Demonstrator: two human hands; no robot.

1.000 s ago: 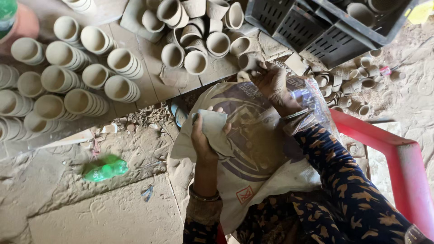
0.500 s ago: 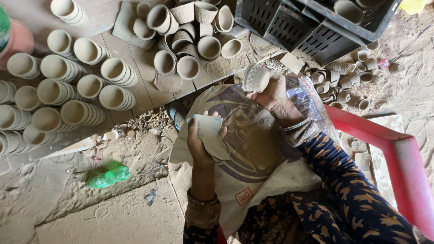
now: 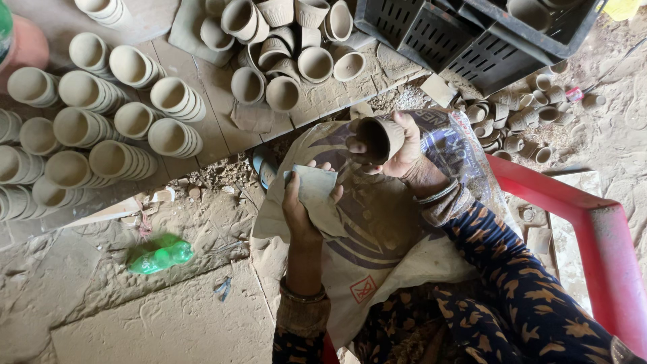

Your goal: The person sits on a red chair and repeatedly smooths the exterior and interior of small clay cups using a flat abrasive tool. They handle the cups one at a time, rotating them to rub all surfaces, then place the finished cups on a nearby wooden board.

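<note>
Head view: the right hand [image 3: 404,145] grips a clay cup [image 3: 379,138] tilted above the lap sack [image 3: 377,236]; the left hand [image 3: 303,205] clutches a grey pad [image 3: 317,192]; hard rubbing could crack the cup's rim

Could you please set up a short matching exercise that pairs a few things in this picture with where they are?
Things:
1. clay cup
2. grey cloth
3. green bottle
4. black crate

Places:
A. lying on the dusty floor
B. held in the left hand
C. at the top right
D. held in the right hand

Pairs: 1-D, 2-B, 3-A, 4-C
</note>
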